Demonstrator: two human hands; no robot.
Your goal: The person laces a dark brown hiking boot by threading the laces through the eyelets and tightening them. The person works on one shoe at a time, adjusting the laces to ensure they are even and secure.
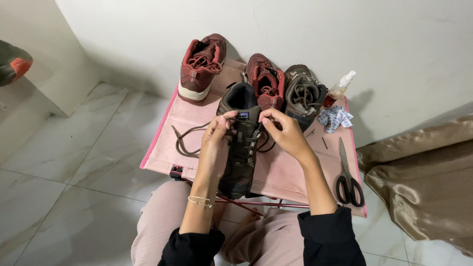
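Note:
A dark grey-brown hiking shoe lies on a small pink folding table, toe pointing toward me. My left hand rests on its left side and pinches the brown lace near the tongue. My right hand grips the lace at the shoe's upper right eyelets. The loose lace end trails in a loop over the pink cloth to the left.
Two maroon shoes and a second grey-brown shoe stand at the table's back by the white wall. A small spray bottle, crumpled packets and black-handled scissors lie on the right. Golden fabric is on the floor at right.

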